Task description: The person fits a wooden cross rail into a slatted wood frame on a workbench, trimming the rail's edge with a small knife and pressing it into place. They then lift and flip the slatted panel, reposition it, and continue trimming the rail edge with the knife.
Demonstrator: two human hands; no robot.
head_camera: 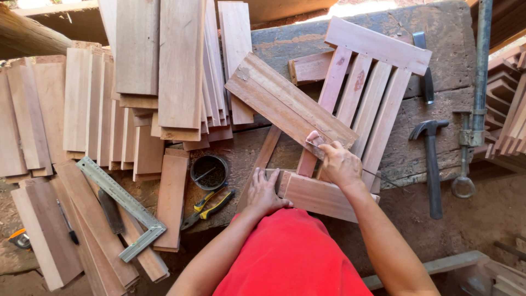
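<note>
Reddish slatted wooden frame (pixel 361 93) flat on bench; loose plank (pixel 287 104) lying diagonally across it.

Left hand (pixel 264 193) flat on slatted wooden frame (pixel 359 96), at its near crosspiece. Right hand (pixel 339 163) pinches loose board (pixel 287 104) lying diagonally across the slats. Claw hammer (pixel 431 164) to the right; pliers (pixel 208 207), tin of nails (pixel 209 171), steel square (pixel 123 205) to the left.
</note>
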